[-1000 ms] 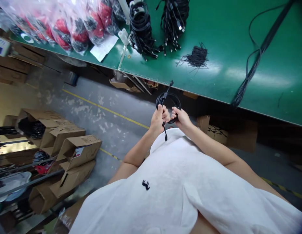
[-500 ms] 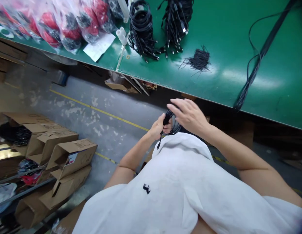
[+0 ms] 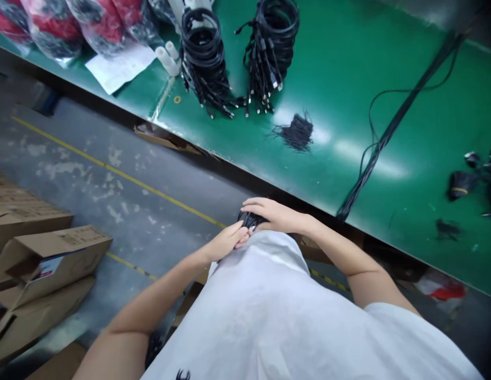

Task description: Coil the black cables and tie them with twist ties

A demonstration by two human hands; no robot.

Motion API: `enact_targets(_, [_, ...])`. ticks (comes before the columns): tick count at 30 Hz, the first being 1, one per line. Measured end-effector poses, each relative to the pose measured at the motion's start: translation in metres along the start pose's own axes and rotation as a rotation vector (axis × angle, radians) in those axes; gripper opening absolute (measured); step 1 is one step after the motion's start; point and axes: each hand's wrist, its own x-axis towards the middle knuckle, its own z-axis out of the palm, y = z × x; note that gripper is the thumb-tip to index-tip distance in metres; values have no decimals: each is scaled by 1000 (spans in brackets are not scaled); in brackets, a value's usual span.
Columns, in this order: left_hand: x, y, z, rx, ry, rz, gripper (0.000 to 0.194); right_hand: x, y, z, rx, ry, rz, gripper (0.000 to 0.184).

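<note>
A small coil of black cable (image 3: 251, 218) is held close against the front of the white shirt, above the floor by the table's edge. My left hand (image 3: 228, 240) is closed on the near left side of the coil. From the other side my right hand (image 3: 275, 214) lies over the coil, its fingers curved round the far side and touching it. The hands cover much of the coil, and its plug ends do not show.
On the green table (image 3: 332, 68) are two stacks of coiled cables (image 3: 204, 58) (image 3: 273, 42), a pile of thin black ties (image 3: 296, 132) and a cable bundle (image 3: 392, 126). Bagged red-and-black items (image 3: 55, 29) lie left. Cardboard boxes (image 3: 59, 253) stand on the floor.
My right hand has come down from beside the coil onto it. Both hands now sit closer together and nearer my body. The view has shifted to the right.
</note>
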Motion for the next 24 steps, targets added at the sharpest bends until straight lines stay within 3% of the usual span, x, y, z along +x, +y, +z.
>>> enact_targets(1, [1, -1, 3, -82, 71, 6, 40, -11, 22, -11, 75, 77, 114, 37])
enact_targets(3, [4, -2, 7, -230, 238, 33, 43, -30, 75, -37, 99, 293, 494, 26])
enact_targets(5, [7, 0, 11, -312, 392, 56, 44, -41, 135, -63, -9, 516, 873, 19])
enact_targets(6, [8, 2, 13, -335, 444, 56, 44, -42, 164, -74, -74, 585, 990, 17])
enact_targets(9, [10, 10, 23, -358, 521, 25, 44, -30, 233, -92, -179, 650, 1112, 17])
enact_targets(11, [11, 12, 31, -348, 544, -5, 45, -17, 261, -94, -196, 630, 1184, 19])
enact_targets(16, [21, 14, 46, -347, 564, -25, 48, -10, 283, -87, -165, 543, 1252, 13])
enact_targets(24, [42, 35, 56, -345, 522, 6, 50, -28, 271, -85, -157, 540, 1156, 16])
